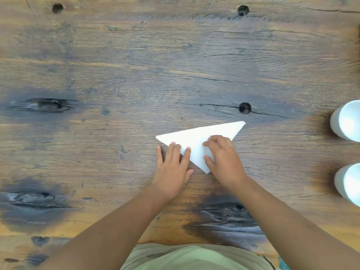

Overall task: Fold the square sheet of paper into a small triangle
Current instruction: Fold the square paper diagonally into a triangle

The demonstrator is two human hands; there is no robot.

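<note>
The white sheet of paper (196,140) lies flat on the wooden table (136,78), folded into a triangle with one corner pointing toward me. My left hand (172,168) rests flat, fingers spread, its fingertips pressing the paper's lower left edge. My right hand (224,158) lies on the paper's right side, fingers curled down onto it and thumb along the near corner. Part of the right edge is hidden under that hand.
Two white cups stand at the right edge of the view, one farther (346,121) and one nearer (348,183). The tabletop has dark knot holes (245,108) and cracks. My torso in a pale green shirt (194,258) is at the near edge.
</note>
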